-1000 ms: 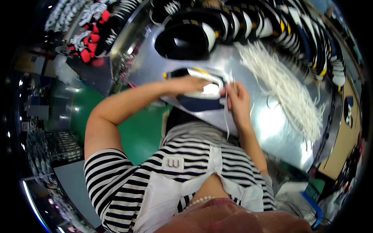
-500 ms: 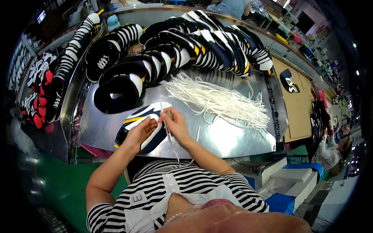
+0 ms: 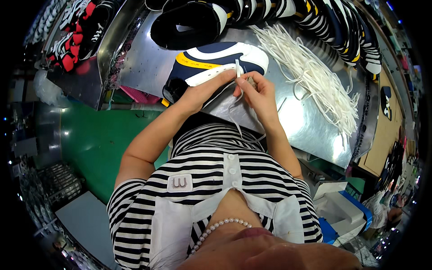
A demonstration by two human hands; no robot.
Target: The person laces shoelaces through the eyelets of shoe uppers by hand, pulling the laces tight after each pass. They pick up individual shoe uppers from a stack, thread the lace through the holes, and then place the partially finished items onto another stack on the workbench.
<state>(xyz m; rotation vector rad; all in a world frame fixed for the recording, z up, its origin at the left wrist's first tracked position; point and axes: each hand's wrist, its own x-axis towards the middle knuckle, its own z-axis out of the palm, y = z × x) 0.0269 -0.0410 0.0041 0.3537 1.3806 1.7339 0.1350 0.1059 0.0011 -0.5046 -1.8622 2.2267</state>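
Note:
A navy, white and yellow shoe upper point(image 3: 202, 62) lies on its side on the shiny metal tabletop point(image 3: 294, 123), right in front of me. My left hand point(image 3: 204, 92) grips the near edge of the upper, its fingertips by the row of eyelets and partly hidden. Thumb and finger of my right hand point(image 3: 261, 94) pinch a white shoelace point(image 3: 237, 66) whose short end sticks up at the eyelet edge. The rest of that lace hangs down in a loop toward my striped shirt. Whether it passes through an eyelet I cannot tell.
A loose heap of white laces point(image 3: 312, 76) spreads to the right of the upper. Beyond it, rows of nested shoe uppers point(image 3: 189, 27) line the far side. Red, black and white shoes point(image 3: 74, 40) sit at the left. Brown cardboard point(image 3: 382, 144) lies at the right.
The head view has tilted down and turned, so the tabletop sits higher in the picture. My hands remain at the upper; the right has shifted slightly along the lace beside the left fingertips.

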